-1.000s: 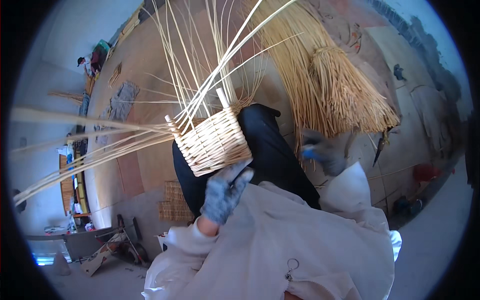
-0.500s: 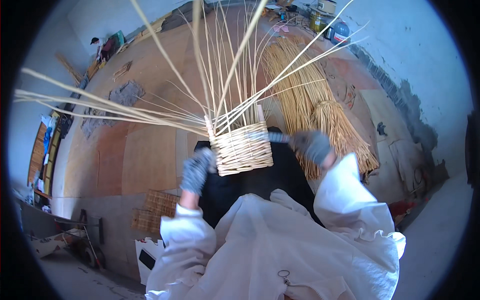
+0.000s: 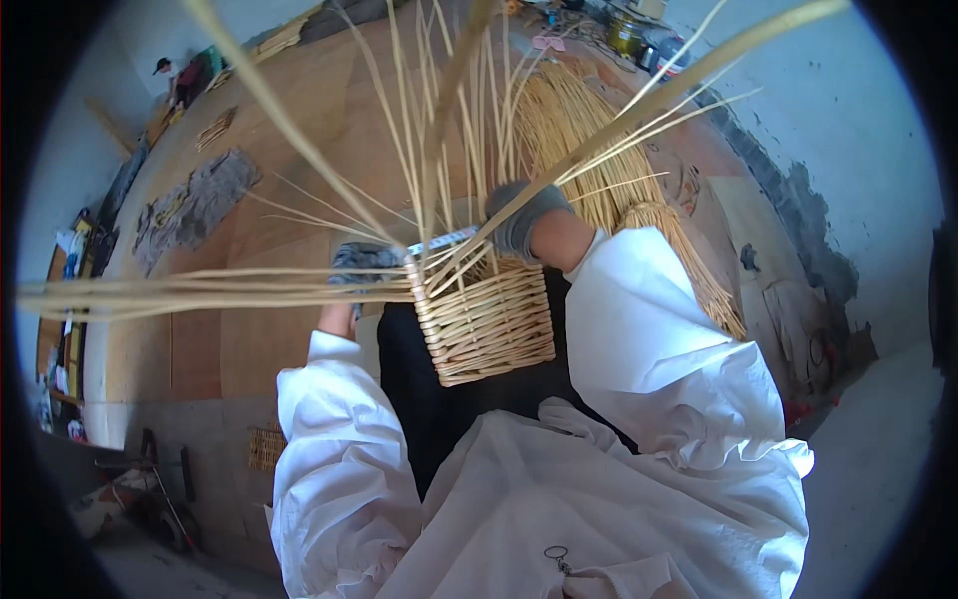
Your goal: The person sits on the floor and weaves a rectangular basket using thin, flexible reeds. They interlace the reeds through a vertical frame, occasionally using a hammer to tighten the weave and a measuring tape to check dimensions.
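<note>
A half-woven wicker basket rests on my lap, with long pale willow rods fanning up and outward from its rim. My left hand, in a grey glove, grips the basket's left corner, its fingers partly hidden by rods. Across the top of the basket lies a pale, marked strip that looks like a ruler. My right hand, gloved too, is closed at the strip's right end, above the far side of the basket; its fingertips are hidden behind the hand.
A big bundle of willow rods lies on the floor to the far right. Grey cloth is spread at the left. Another person bends down at the far left. A hand cart stands at the lower left.
My right hand has moved from the basket's right side to above its far rim, bringing the strip over the top. My left hand has moved up to the corner. The basket appears slightly nearer.
</note>
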